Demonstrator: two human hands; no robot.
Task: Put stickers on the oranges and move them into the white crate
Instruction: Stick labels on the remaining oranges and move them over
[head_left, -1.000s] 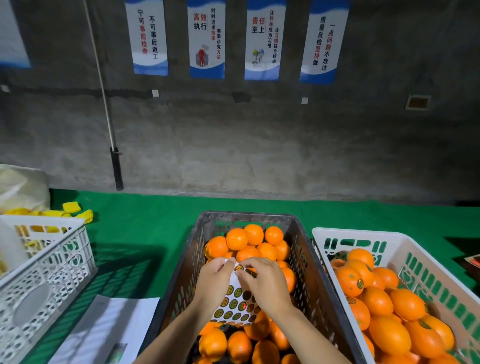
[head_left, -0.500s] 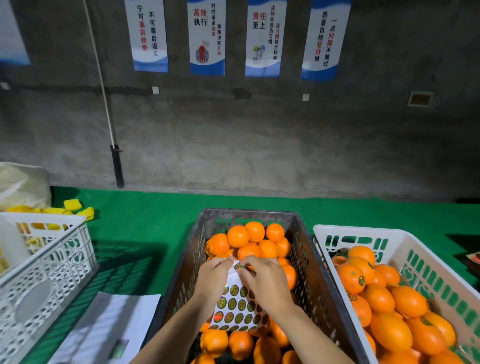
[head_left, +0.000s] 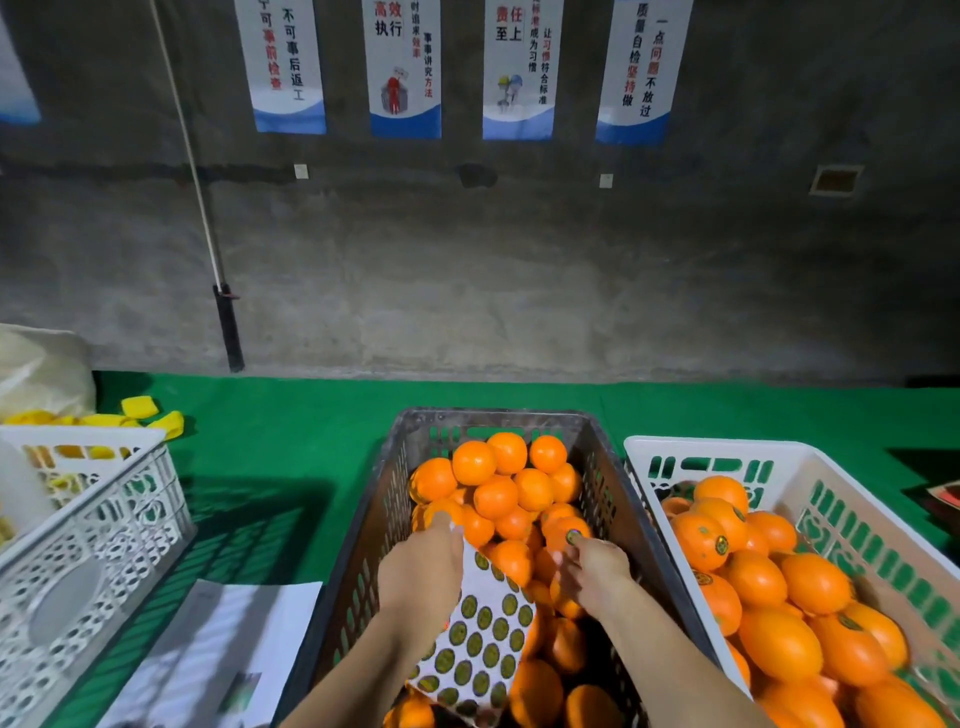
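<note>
Both hands have parted since a second ago. On the green worktop, the dark crate of oranges sits beside the white crate, which holds stickered fruit. Left hand grips the sticker sheet; right hand fingers pinch one sticker against an orange.

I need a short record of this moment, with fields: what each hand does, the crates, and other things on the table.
left hand: holds the sticker sheet over the dark crate
right hand: pinches one sticker against an orange
dark crate: middle, holds oranges with no visible stickers
white crate: right, holds stickered oranges
lattice crate: left
paper: on the green cloth
</note>
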